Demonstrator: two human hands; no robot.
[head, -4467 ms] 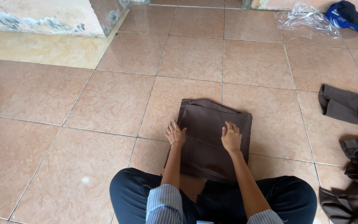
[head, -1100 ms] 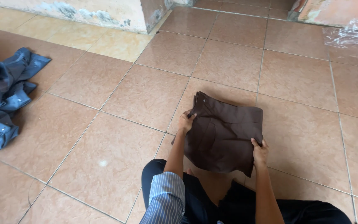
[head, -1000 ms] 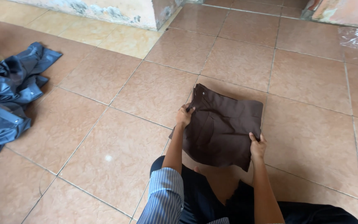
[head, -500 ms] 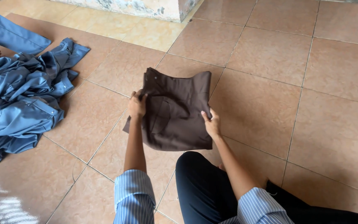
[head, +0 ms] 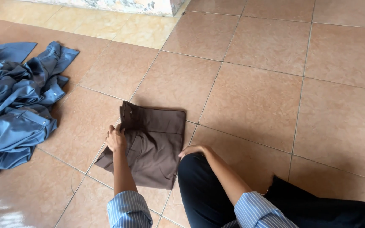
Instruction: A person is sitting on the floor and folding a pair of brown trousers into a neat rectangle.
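A folded dark brown garment (head: 151, 145) lies on the tan tiled floor (head: 254, 93) in front of me. My left hand (head: 115, 138) grips its left edge, fingers curled around the fabric. My right hand (head: 191, 150) sits at the garment's right edge, just above my dark-trousered knee (head: 199, 185); its fingertips touch or pinch the edge, and the grip itself is hard to see. Both forearms come out of striped blue-and-white sleeves.
A heap of crumpled blue garments (head: 13, 109) lies on the floor at the left. A low, worn wall base (head: 119, 5) runs along the top edge. Tiled floor stretches to the right and beyond the brown garment.
The brown garment has been carried leftward, from in front of me toward the blue heap, and set lower on the floor. My view has swung left; the blue garments came into sight.
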